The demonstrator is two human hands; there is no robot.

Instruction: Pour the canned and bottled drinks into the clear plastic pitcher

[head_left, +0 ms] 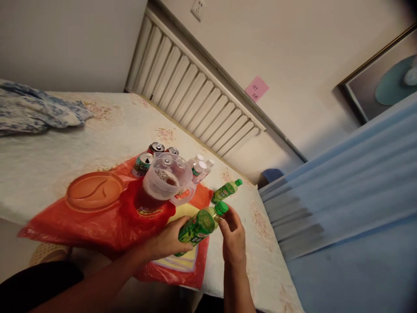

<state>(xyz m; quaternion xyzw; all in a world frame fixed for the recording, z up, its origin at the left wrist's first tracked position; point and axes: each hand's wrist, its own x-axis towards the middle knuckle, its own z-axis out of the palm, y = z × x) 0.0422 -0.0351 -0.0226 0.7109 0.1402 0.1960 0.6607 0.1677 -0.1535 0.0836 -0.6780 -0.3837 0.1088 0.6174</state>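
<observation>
Left hand [174,238] wrapped round bottle [199,227] | right hand [235,238] at its cap [221,208], can't tell if gripping | jug [167,176] on red bag [97,226], near cans [142,165]

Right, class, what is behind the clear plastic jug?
Behind the jug, the tops of two drink cans show; the jug hides their lower parts. Beyond its handle side, white-capped bottles are partly visible. Anything fully covered cannot be seen.
</observation>
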